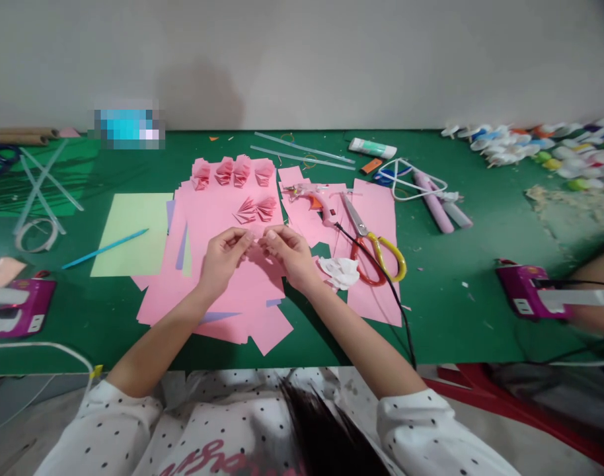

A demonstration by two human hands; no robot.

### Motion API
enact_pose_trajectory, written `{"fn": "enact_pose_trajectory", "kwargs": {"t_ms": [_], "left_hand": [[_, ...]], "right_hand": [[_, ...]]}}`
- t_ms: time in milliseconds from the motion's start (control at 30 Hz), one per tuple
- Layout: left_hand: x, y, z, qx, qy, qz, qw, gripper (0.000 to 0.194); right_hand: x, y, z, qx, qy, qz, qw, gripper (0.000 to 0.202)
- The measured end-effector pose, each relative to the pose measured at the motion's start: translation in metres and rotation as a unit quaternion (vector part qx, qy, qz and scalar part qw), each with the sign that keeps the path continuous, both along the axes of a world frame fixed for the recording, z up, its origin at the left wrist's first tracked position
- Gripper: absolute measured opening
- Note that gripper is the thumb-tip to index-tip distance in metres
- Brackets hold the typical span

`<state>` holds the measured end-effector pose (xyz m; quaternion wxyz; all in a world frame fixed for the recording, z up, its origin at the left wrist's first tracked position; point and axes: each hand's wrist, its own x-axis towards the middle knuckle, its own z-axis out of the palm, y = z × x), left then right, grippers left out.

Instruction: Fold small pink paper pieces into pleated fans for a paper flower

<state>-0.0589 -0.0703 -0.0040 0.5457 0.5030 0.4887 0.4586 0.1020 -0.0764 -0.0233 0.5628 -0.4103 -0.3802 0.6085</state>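
My left hand (227,254) and my right hand (288,251) meet over a stack of pink paper sheets (168,297), fingertips pinched close together. Whatever lies between them is too small and too covered to make out. Just beyond the fingers rest two fan-folded pink paper pieces (255,209). Several more pleated pink pieces (241,172) stand in a row along the stack's far edge. Right of my right hand are a crumpled white tissue (339,271), a pink glue gun (326,208) and scissors (361,228) with red and yellow handles.
A blue pencil (106,248) crosses a pale green sheet (128,231) at left. Clear glue sticks (302,151) and a white-green tube (372,148) lie at the back. The glue gun's black cord (398,311) runs off the front edge. Purple power strips (523,291) (37,307) flank the table.
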Motion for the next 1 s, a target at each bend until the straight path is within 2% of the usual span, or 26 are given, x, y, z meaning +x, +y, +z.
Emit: {"fn": "enact_pose_trajectory", "kwargs": {"t_ms": [167,467,633,700,767,800,900,1000], "left_hand": [[0.0,-0.004,-0.002,-0.035,-0.027,-0.032,0.999,0.037],[-0.004,-0.005,-0.007,-0.017,-0.013,-0.087,0.996,0.039],[-0.002,-0.005,-0.007,-0.022,-0.025,-0.084,0.996,0.043],[-0.002,-0.006,-0.007,-0.029,-0.032,-0.076,0.996,0.044],[-0.002,-0.005,-0.007,-0.038,-0.04,-0.069,0.996,0.043],[-0.003,-0.005,-0.007,-0.041,-0.044,-0.067,0.996,0.043],[-0.005,-0.004,-0.008,-0.042,-0.047,-0.072,0.995,0.041],[-0.005,-0.004,-0.009,-0.041,-0.036,-0.081,0.995,0.04]], "right_hand": [[-0.002,-0.003,-0.004,-0.049,0.06,0.021,0.997,0.042],[0.001,-0.008,-0.008,-0.037,0.049,0.024,0.998,0.038],[0.002,-0.009,-0.012,-0.029,0.036,0.043,0.998,0.036],[0.001,-0.01,-0.011,-0.012,0.02,0.018,1.0,0.034],[0.0,-0.014,-0.01,0.06,-0.043,-0.049,0.996,0.029],[-0.001,-0.015,-0.009,0.115,-0.094,-0.088,0.985,0.025],[-0.001,-0.019,-0.008,0.248,-0.254,-0.157,0.921,0.013],[0.0,-0.019,-0.009,0.274,-0.341,-0.158,0.885,0.013]]}}
